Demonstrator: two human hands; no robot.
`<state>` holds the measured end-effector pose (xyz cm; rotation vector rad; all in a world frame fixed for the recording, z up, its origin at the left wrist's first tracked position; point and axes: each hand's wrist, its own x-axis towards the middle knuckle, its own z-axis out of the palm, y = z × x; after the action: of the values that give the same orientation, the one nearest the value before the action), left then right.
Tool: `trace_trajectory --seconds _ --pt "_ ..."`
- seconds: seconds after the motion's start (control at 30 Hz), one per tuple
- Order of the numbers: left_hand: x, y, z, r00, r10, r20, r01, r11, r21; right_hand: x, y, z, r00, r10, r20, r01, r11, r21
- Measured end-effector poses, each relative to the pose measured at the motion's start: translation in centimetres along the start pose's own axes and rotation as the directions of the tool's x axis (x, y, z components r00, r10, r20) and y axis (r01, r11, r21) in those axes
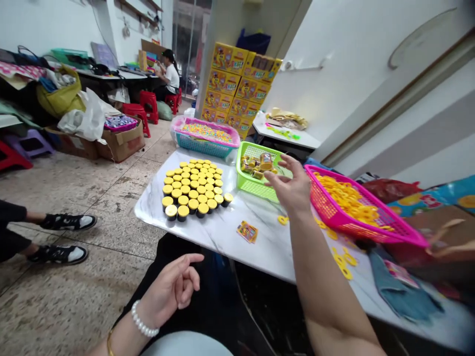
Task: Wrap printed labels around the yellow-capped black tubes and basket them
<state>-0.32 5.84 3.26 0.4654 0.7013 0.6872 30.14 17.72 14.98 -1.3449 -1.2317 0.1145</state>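
Observation:
My right hand [291, 185] reaches over the green basket [256, 188], thumb and fingers spread apart. Just left of its fingertips is a small labelled jar [266, 161], above several similar jars [250, 163] in the basket; whether it touches the fingers I cannot tell. My left hand [180, 282], wearing a white bead bracelet [139, 321], hovers over my lap before the table edge. Its index finger points out, the others curl loosely, and nothing is in it. Rows of dark jars with yellow lids [193, 194] stand upright on the marble-patterned table [226, 237].
Small printed cards [247, 231] lie near the table's front edge. At the right, a pink basket [334, 217] holds yellow plastic pieces [347, 198]; several lie loose beside it. Colourful beads [208, 132] fill a basket behind. Yellow boxes [237, 86] are stacked beyond. Another person [170, 74] sits far back.

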Motion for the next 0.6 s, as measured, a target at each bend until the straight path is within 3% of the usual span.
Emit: trace_trajectory --seconds 0.07,0.13,0.23,0.3,0.43,0.53,0.6 --pt "-0.3 -0.8 -0.9 0.998 0.011 -0.062 -0.010 1.000 0.012 0.0 1.0 -0.1 0.997 -0.045 0.061 0.054 0.988 -0.146" --pt "-0.4 -1.7 -1.6 0.994 0.011 -0.113 -0.007 1.000 0.028 -1.9 1.8 0.5 0.971 -0.079 0.224 0.127 0.970 -0.207" --pt "-0.4 -2.4 -1.8 0.993 -0.001 -0.116 0.012 0.996 0.093 -5.2 2.6 2.5 0.876 -0.086 0.475 0.223 0.945 -0.241" --pt "-0.3 -2.3 -1.6 0.996 -0.017 -0.083 0.030 0.987 0.159 -6.4 2.9 3.9 0.823 -0.091 0.560 0.287 0.918 -0.274" --pt "-0.5 -1.7 -1.6 0.997 0.033 -0.073 -0.008 0.947 0.321 -6.2 2.8 4.6 0.795 -0.054 0.605 0.325 0.879 -0.349" --pt "-0.9 -1.7 -2.4 0.992 0.073 -0.106 -0.028 0.926 0.376 -6.0 2.6 2.7 0.791 -0.027 0.611 0.301 0.887 -0.351" --pt "-1.2 -1.9 -3.0 0.987 0.075 -0.141 -0.017 0.927 0.375 -6.6 2.6 0.8 0.822 -0.029 0.569 0.292 0.880 -0.376"
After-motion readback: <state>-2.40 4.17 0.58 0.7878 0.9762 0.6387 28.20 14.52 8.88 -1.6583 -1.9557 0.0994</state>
